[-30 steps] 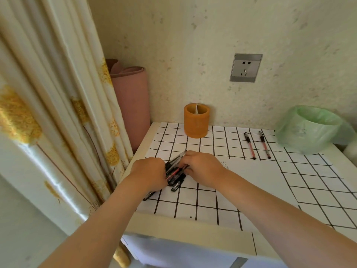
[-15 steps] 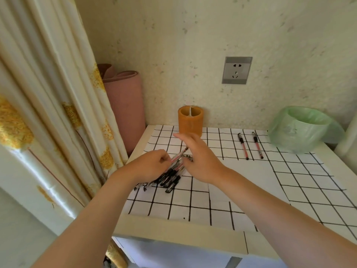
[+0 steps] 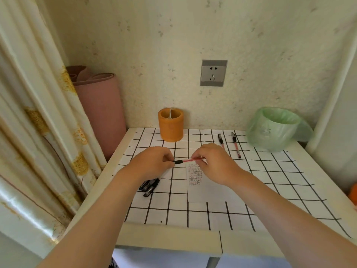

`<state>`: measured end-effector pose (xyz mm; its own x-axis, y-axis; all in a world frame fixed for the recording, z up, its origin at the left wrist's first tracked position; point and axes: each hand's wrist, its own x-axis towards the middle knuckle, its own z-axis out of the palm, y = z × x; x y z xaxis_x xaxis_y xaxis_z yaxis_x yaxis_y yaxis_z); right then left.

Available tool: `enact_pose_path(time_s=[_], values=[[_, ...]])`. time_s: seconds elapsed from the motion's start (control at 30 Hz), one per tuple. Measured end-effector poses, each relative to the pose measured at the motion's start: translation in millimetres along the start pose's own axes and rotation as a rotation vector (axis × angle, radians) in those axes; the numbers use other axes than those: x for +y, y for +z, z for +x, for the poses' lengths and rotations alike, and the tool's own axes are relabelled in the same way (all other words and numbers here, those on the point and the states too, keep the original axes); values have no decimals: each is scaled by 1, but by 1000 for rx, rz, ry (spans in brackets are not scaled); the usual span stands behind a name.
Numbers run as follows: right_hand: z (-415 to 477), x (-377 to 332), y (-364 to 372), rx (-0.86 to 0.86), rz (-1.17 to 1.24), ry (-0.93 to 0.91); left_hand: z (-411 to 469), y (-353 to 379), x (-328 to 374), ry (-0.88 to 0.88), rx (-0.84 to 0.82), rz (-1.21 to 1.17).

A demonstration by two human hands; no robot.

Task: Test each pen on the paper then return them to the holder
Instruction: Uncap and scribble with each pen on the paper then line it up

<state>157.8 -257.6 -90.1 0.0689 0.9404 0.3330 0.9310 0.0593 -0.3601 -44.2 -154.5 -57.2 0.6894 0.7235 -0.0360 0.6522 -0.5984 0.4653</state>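
Both hands hold one red pen [image 3: 187, 160] level above the table. My left hand [image 3: 152, 163] pinches its black cap end, and my right hand [image 3: 211, 161] pinches the barrel. Under them lies a white paper [image 3: 204, 188] with rows of small red and black marks. A bundle of several black-capped pens [image 3: 149, 185] lies on the table below my left wrist. Two more red pens [image 3: 236, 145] lie at the back right. The orange holder [image 3: 171, 124] stands by the wall with no pens showing in it.
A checkered cloth [image 3: 270, 171] covers the small table. A green-bagged bin [image 3: 274, 128] sits at the back right corner. A rolled pink mat [image 3: 100, 113] and a curtain [image 3: 34, 113] stand to the left. A wall socket [image 3: 213, 72] is above the table.
My hands left the pen bundle on the table and lifted one red pen out of it. They now hold it between them over the paper, which was hidden before.
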Motion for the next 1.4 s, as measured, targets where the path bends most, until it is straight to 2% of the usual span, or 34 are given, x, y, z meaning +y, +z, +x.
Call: enact_pose_path(time_s=[0.17,0.3,0.47,0.6,0.77,0.93,1.03,1.13,1.23,1.4], values=[[-7,-4,-3,-113,88,22,5,20,28,84,37,-53],[-9,0,-11,-75,-73,-37,10,27,34,78,118,-76],[-13,16,-17,-118,-92,-37,13,27,32,130,2,-229],[-19,16,-7,-174,-18,-28,16,39,30,161,25,-225],[-18,14,-3,-116,-54,-29,19,42,29,174,53,-264],[-19,14,-5,-74,-142,-50,21,39,26,191,10,-294],[-13,15,-7,-88,-60,-5,21,34,24,194,40,-315],[-13,19,-4,-172,49,73,23,34,15,149,93,-166],[-18,25,-2,-162,269,173,25,34,5,93,116,-11],[-20,25,4,-68,864,497,28,41,0,112,-72,-7]])
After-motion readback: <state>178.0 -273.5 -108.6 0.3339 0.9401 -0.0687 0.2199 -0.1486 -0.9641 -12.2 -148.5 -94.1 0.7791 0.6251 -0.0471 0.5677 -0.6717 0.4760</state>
